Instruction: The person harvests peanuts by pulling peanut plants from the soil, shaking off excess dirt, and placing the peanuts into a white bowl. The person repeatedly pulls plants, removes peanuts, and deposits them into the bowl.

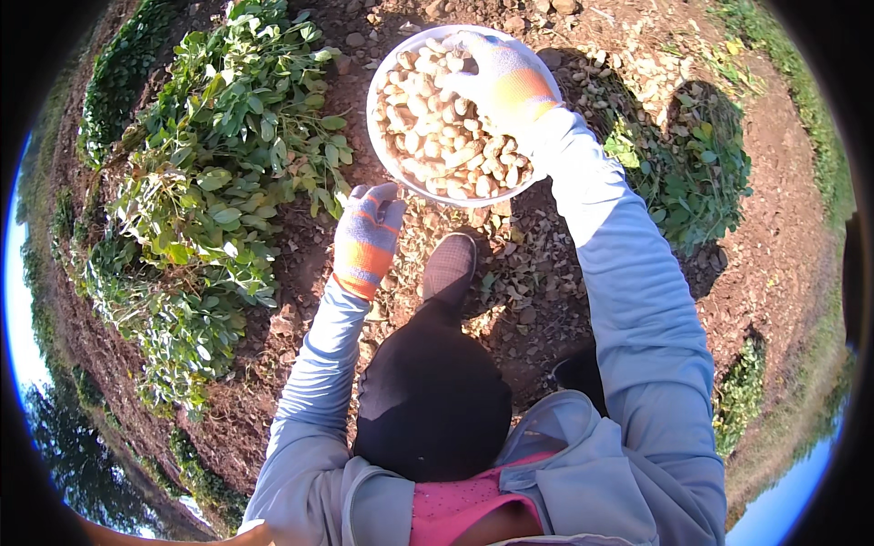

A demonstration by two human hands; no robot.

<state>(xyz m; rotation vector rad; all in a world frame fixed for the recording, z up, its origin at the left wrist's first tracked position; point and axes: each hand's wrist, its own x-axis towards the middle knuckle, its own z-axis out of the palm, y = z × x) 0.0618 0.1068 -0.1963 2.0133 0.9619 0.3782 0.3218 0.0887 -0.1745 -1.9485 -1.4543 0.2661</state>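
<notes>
A round white tub (375,123) full of peanuts in their shells (442,136) is in front of me. My right hand (505,77), in a pale glove with an orange band, is over the far right part of the tub. Its thumb and fingers are apart above the peanuts, with nothing visible between them; bright sun washes out the fingertips. Below the tub's near left rim is my left hand (369,238), in a grey and orange glove. Its fingers are curled closed, and whatever they may hold is hidden.
Uprooted leafy plants (218,191) lie heaped at the left. Another leafy heap (696,168) lies at the right, near loose peanuts on the ground (596,86). My shoe (450,264) rests on leaf-strewn soil below the tub.
</notes>
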